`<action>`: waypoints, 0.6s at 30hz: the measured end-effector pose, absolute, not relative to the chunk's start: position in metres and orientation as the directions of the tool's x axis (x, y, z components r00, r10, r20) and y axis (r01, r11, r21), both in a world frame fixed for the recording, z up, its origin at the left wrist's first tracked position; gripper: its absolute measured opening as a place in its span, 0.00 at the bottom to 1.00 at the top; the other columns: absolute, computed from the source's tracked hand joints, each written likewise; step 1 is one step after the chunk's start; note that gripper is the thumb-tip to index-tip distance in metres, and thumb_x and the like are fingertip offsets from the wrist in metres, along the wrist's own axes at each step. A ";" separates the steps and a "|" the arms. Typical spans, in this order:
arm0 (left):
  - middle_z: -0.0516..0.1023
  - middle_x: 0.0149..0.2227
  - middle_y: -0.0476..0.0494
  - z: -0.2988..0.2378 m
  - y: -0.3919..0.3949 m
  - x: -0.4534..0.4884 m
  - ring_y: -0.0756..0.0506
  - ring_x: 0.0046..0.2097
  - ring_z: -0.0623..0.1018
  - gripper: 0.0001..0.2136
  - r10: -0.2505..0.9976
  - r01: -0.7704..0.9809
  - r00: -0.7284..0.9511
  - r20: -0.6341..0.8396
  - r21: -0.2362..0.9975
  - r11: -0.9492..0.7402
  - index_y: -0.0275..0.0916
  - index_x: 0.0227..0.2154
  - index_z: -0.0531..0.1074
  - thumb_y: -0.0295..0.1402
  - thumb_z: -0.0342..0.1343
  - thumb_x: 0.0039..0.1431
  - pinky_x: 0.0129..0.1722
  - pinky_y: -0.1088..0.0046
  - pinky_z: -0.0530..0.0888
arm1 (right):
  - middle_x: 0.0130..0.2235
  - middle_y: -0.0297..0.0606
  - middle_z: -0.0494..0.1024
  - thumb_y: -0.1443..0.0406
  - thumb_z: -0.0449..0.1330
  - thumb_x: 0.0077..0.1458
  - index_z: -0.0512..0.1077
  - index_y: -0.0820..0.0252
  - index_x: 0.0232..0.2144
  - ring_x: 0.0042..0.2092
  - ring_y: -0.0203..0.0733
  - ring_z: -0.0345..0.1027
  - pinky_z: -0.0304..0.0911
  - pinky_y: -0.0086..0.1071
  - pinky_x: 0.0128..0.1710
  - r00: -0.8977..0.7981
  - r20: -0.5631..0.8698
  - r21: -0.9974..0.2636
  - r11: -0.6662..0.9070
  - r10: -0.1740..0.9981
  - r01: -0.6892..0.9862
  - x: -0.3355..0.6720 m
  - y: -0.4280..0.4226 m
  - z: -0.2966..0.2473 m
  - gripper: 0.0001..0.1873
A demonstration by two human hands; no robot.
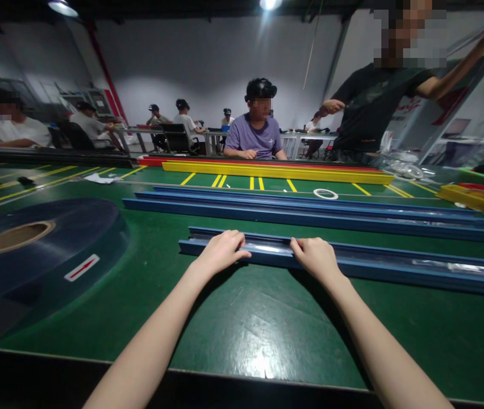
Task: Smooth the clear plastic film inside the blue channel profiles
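Note:
A long blue channel rail (378,269) lies across the green table in front of me, running off to the right. Clear plastic film (263,248) shines inside its groove. My left hand (222,250) is closed over the rail near its left end, fingers curled into the groove and thumb along the near wall. A short way to the right, my right hand (316,255) grips the same rail, its thumb and fingertips at the groove. The palms hide what the inner fingers touch, so I cannot tell how much film they pinch.
A large roll of clear film (97,227) lies at the left. Behind my rail are more blue rails (310,218), then a yellow rail (276,170). A white ring (325,194) and yellow tray (472,196) lie farther right. Two people (253,133) (374,108) are across the table.

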State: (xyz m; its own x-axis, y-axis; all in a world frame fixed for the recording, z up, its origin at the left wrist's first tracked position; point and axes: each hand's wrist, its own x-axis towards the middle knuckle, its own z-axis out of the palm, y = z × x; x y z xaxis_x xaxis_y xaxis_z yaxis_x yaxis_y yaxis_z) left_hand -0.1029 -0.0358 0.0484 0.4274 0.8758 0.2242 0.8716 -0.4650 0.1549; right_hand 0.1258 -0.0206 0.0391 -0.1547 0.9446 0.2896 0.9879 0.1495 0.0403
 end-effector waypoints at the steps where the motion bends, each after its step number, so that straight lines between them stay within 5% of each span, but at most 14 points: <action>1: 0.68 0.30 0.50 0.048 -0.036 -0.103 0.48 0.34 0.68 0.11 0.876 0.872 0.427 0.225 0.156 -0.465 0.39 0.26 0.62 0.42 0.52 0.50 0.30 0.76 0.62 | 0.24 0.41 0.75 0.57 0.39 0.55 0.73 0.58 0.21 0.27 0.39 0.67 0.44 0.29 0.23 -0.154 0.282 0.036 0.150 0.947 0.988 0.126 -0.020 0.038 0.26; 18: 0.67 0.30 0.50 0.046 -0.036 -0.103 0.48 0.35 0.67 0.11 0.866 0.867 0.438 0.241 0.142 -0.478 0.39 0.26 0.61 0.42 0.51 0.51 0.31 0.75 0.63 | 0.23 0.34 0.69 0.62 0.42 0.55 0.64 0.60 0.19 0.27 0.31 0.60 0.43 0.27 0.26 -0.302 0.625 0.046 0.353 0.720 0.935 0.101 -0.028 0.020 0.18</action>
